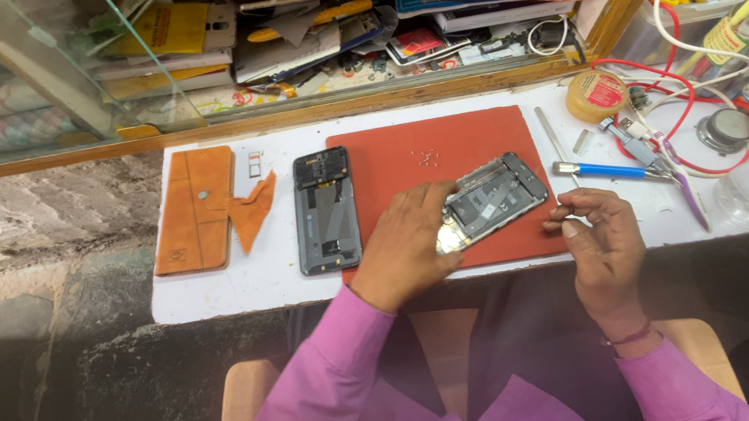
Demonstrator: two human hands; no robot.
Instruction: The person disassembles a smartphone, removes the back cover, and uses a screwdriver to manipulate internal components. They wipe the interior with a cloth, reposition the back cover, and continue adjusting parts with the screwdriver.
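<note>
Nearest the camera, lower middle of the frame: both hands over a red mat (484,136) on the white surface (235,285). The left hand (406,246) has its grip closed around the lower end of an opened phone (489,199), tilting it up off the mat, probably so the insides face the eyes. The right hand (596,229) sits just right of the phone with fingers pinched shut on something thin and pale; can't tell what it is, too small.

Left of the mat there's a second phone (325,209), back off and lying flat, likely parked out of the way. Further left, a tan case (194,210).

Mid-mat, a little cluster of screws (428,158), kept on the red where they show up and won't roll off.

Right side of the frame: a blue-handled tool (596,169) within easy reach, a tape roll (594,94), red wire (681,103) and bottles.

Top of the frame: a shelf (374,89) crammed with packets and parts.
</note>
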